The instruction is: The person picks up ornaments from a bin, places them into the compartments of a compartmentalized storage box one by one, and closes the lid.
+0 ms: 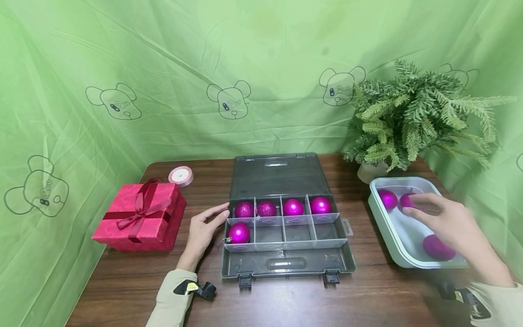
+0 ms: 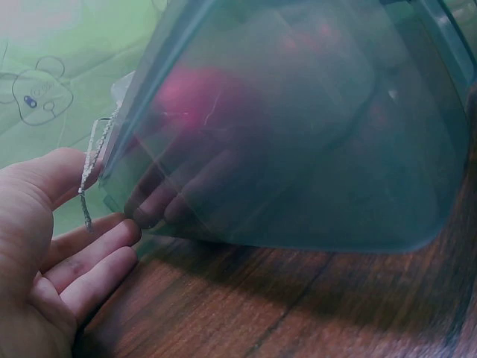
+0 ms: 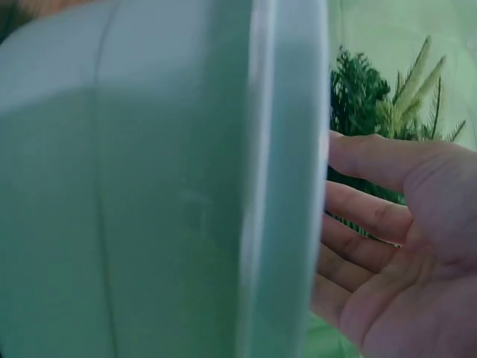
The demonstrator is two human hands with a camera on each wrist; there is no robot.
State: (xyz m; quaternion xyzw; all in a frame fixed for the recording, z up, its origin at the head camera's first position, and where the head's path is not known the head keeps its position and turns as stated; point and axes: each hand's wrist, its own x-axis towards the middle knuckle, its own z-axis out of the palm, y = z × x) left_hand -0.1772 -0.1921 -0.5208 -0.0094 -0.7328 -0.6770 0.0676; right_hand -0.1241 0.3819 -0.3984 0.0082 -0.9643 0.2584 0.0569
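My left hand (image 1: 204,229) rests its fingertips against the left side of a grey see-through compartment box (image 1: 286,263), whose lid lies back. In the left wrist view its fingers (image 2: 93,261) are fairly straight beside the box wall, near a silvery hanging loop (image 2: 91,179). Several magenta Christmas balls fill the back row; another magenta ball (image 1: 239,233) sits in the front-left compartment. My right hand (image 1: 447,220) reaches over a pale blue tub (image 1: 404,254), its thumb and fingers parted beside a magenta ball (image 1: 407,200) that they partly hide. Two more balls lie in the tub.
A red gift box (image 1: 139,218) with a bow stands at the left, a pink ribbon spool (image 1: 181,175) behind it. A small artificial fir tree (image 1: 412,113) in a pale base rises behind the tub. Green cloth (image 1: 278,54) hangs around the wooden table (image 1: 367,299).
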